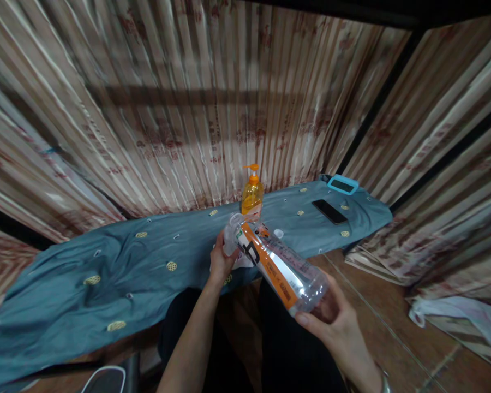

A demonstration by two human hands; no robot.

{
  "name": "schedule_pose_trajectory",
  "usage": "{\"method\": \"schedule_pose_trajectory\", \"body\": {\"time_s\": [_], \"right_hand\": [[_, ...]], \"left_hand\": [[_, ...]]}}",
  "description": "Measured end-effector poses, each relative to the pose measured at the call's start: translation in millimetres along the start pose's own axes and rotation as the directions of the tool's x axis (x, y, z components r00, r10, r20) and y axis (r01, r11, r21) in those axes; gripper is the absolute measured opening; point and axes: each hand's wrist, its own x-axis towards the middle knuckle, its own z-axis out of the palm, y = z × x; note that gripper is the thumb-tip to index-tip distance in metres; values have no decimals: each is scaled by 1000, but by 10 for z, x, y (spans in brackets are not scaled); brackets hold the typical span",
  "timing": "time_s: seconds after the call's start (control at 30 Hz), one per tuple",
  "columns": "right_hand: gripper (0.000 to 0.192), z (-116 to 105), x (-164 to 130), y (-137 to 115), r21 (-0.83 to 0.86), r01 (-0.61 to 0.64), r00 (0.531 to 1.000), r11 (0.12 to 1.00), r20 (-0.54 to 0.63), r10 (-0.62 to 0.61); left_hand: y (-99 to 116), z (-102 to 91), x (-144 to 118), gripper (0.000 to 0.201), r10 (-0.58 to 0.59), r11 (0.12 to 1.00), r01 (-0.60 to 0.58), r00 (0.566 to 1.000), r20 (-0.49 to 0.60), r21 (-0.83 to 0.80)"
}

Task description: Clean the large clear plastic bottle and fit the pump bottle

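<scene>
A clear plastic bottle [284, 265] with an orange, white and silver label lies tilted across both hands, its mouth toward the upper left. My right hand [337, 322] grips it around the base, thumb on the near side. My left hand [222, 263] is closed at the neck end, its fingers partly hidden behind the bottle. Below the neck a crumpled white piece [243, 261] shows; I cannot tell whether the left hand touches it. Just beyond the bottle, a small clear-white round cap [278, 233] lies on the cloth.
An orange pump bottle [252, 197] stands on the blue patterned cloth [139, 267] behind the held bottle. A black phone [329, 211] and a blue-framed device [342, 185] lie to the right. Pleated curtains [180, 125] and dark poles [380, 103] surround the surface.
</scene>
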Motion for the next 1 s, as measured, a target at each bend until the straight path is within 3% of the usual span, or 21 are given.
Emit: {"method": "schedule_pose_trajectory", "body": {"time_s": [0.67,1.0], "right_hand": [[79,14,-2,-13,-21,-7,999,1000,-49,6],[76,17,-10,-49,-67,-13,999,998,-35,11]], "left_hand": [[7,-8,-6,70,17,1000,-17,1000,1,0],[156,-20,-38,66,-34,999,34,999,-9,-18]]}}
